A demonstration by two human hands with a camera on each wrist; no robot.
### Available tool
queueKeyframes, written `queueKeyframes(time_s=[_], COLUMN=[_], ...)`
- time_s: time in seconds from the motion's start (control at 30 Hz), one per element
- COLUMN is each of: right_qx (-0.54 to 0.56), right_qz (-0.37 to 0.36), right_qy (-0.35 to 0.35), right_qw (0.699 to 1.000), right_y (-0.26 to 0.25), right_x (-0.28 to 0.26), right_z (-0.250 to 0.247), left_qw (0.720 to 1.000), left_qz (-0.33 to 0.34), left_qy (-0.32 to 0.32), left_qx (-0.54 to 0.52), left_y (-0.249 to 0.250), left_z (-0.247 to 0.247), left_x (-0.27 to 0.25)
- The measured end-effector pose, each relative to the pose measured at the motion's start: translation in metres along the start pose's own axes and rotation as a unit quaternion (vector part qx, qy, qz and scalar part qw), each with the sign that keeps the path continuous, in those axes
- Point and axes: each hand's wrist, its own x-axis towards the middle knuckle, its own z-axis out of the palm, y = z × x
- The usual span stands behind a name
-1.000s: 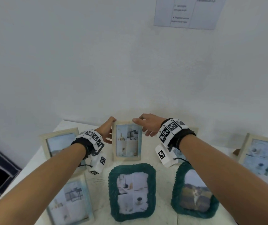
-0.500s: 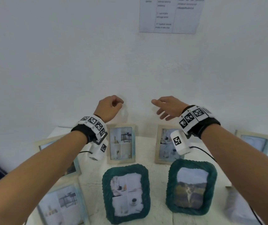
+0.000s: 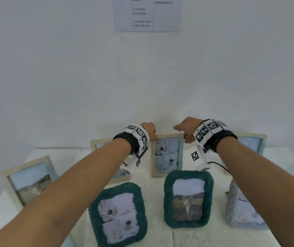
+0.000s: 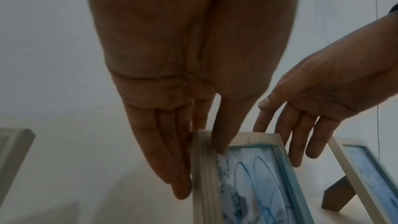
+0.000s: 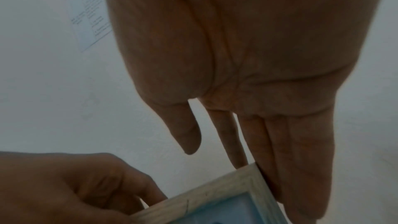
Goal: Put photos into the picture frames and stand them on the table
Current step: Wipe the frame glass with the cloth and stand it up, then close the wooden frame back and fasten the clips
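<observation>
Head view bright, evenly lit, bowed at edges; both wrist views dim, soft

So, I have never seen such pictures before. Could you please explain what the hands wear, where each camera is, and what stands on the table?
A person works with bare hands; the checkered bands carry wrist cameras. The wide picture comes from a head camera; the two dark ones look along each palm. On the white table stand several photo frames, two of them dark green. The left hand pinches the top left corner of the pale wooden frame at the back; the right hand touches its right edge with straight fingers.
</observation>
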Motion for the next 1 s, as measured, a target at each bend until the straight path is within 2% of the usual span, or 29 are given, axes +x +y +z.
queueKeyframes(time_s=[0.17,0.3,0.43,0.53,0.63,0.7,0.77,0.9,1.0], right_qx=[0.018,-0.004,0.034,0.09,0.217,0.304,0.365,0.412,0.498], right_qz=[-0.011,-0.041,-0.084,-0.136,-0.2,-0.22,-0.228,-0.246,-0.223], right_qy=[-0.026,-0.046,-0.013,0.04,0.104,0.121,0.098,0.009,-0.03], right_qw=[0.999,0.998,0.996,0.986,0.95,0.919,0.898,0.877,0.838], right_y=[0.0,-0.003,-0.007,0.001,0.021,0.037,0.06,0.118,0.167], right_x=[-0.001,-0.011,-0.026,-0.043,-0.07,-0.093,-0.116,-0.158,-0.183], right_z=[0.002,-0.018,-0.048,-0.069,-0.082,-0.086,-0.084,-0.069,-0.049], left_qw=[1.0,0.999,0.989,0.965,0.929,0.907,0.889,0.859,0.844], left_qz=[0.002,0.014,0.042,0.069,0.095,0.109,0.124,0.139,0.135], left_qy=[-0.004,0.019,0.108,0.168,0.197,0.201,0.198,0.182,0.169], left_qx=[-0.012,-0.031,-0.092,-0.188,-0.298,-0.354,-0.395,-0.458,-0.492], left_y=[0.0,0.002,0.007,0.017,0.036,0.054,0.078,0.127,0.163], left_z=[0.004,-0.013,-0.044,-0.065,-0.074,-0.071,-0.062,-0.031,-0.002], left_x=[0.005,-0.001,-0.014,-0.032,-0.059,-0.08,-0.101,-0.137,-0.158])
